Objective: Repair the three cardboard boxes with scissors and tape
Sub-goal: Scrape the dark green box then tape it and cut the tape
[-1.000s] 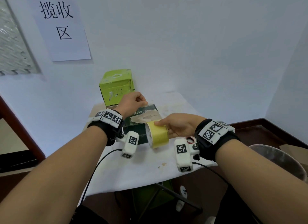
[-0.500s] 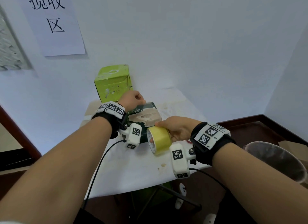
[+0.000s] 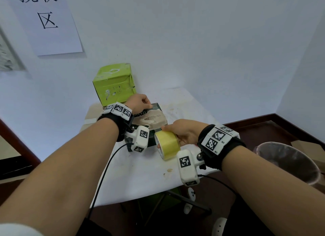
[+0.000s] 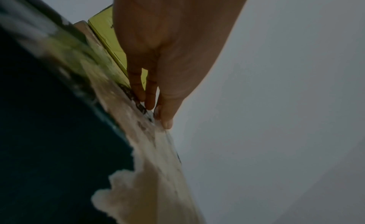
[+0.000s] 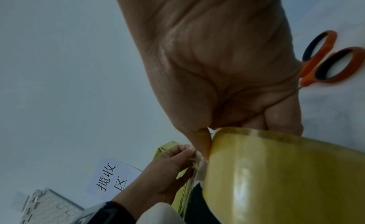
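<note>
A dark green box (image 3: pixel 153 120) with a torn, pale top lies on the white table (image 3: pixel 140 174). My left hand (image 3: pixel 139 102) pinches the free end of clear tape against the box's far edge; in the left wrist view the left hand's fingertips (image 4: pixel 150 102) sit on that edge. My right hand (image 3: pixel 183 133) grips the yellow tape roll (image 3: pixel 168 144) at the box's near right corner, thumb on the roll's upper rim. A strip of tape runs between the two hands over the torn top. A lime green box (image 3: pixel 114 84) stands behind. Orange-handled scissors (image 5: pixel 331 60) lie on the table near my right hand.
A tan cardboard piece (image 3: pixel 90 113) lies at the table's left back under the boxes. A waste bin with a clear liner (image 3: pixel 288 162) stands on the floor to the right. White walls close the back and right. A paper sign (image 3: pixel 47 21) hangs at upper left.
My right hand has drawn the roll toward me and down to the box's near corner, paying out tape. My left hand has stayed at the far edge. The head view has tilted down.
</note>
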Tool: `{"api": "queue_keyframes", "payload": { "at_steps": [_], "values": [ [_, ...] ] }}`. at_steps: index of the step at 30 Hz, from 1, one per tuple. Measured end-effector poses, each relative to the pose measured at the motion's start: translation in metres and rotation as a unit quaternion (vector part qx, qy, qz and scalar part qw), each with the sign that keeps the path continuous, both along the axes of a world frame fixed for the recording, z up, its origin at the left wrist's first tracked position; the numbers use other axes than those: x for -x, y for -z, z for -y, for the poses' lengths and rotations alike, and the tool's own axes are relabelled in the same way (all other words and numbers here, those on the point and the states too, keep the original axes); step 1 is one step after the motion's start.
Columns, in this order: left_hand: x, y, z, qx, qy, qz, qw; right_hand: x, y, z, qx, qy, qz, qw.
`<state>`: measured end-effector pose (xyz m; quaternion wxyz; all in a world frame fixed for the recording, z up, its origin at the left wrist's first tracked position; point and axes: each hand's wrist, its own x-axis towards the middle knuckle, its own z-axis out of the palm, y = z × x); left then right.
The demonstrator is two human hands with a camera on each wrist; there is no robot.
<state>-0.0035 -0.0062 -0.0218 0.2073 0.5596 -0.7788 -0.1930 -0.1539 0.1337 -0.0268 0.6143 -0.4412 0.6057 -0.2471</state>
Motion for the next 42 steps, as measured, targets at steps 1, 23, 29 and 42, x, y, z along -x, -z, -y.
{"api": "queue_keyframes", "payload": {
  "at_steps": [1,23,29,42],
  "values": [
    [0.001,0.001,0.000,0.005,0.002,0.007,1.000,0.000,0.001,0.000,-0.001,0.001,0.000,1.000],
    [-0.011,-0.018,-0.045,-0.111,0.105,0.106,0.983,0.001,0.012,0.001,-0.016,-0.009,0.043,0.999],
    [-0.009,-0.001,-0.056,-0.081,0.131,0.205,0.967,0.002,0.018,-0.004,0.019,0.008,0.049,0.999],
    [-0.012,0.012,-0.060,-0.074,0.155,0.211,0.962,0.003,0.018,-0.017,-0.006,-0.022,0.128,0.991]
  ]
}}
